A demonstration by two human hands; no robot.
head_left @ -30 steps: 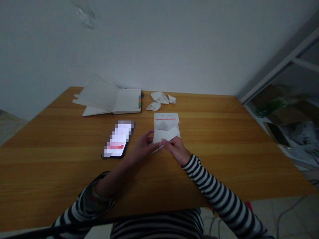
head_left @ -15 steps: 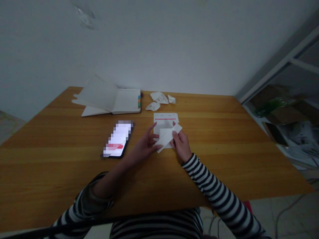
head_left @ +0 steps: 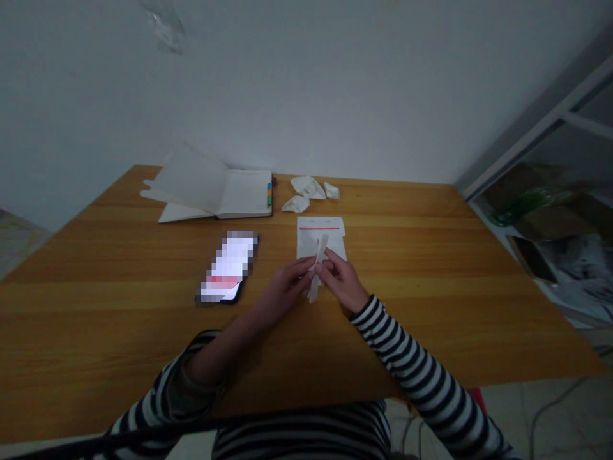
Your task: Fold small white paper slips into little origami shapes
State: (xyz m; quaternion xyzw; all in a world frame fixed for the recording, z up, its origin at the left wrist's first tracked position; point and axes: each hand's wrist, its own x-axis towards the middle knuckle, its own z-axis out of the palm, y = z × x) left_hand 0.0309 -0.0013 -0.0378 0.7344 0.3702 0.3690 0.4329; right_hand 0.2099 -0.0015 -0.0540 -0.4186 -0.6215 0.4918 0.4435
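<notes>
A folded piece of white paper (head_left: 322, 248) is held between my two hands, seen almost edge-on with its long side pointing away from me. My left hand (head_left: 290, 281) pinches it from the left, and my right hand (head_left: 343, 280) grips it from the right with the thumb near its middle. Under and beyond the hands, a white paper sheet (head_left: 311, 236) with a red line across its top lies flat on the table. My hands and the folded paper cover its lower part.
The wooden table (head_left: 407, 268) runs to a wall. A phone (head_left: 230, 265) with a lit, blurred screen lies to the left. Behind it an open notebook (head_left: 246, 191) has coloured tabs. Crumpled white papers (head_left: 307, 187) sit at the back. Shelving with clutter stands at the right.
The folded paper has turned from showing its broad face to nearly edge-on. My left hand's spread fingers have closed on it, and my hands have come closer together.
</notes>
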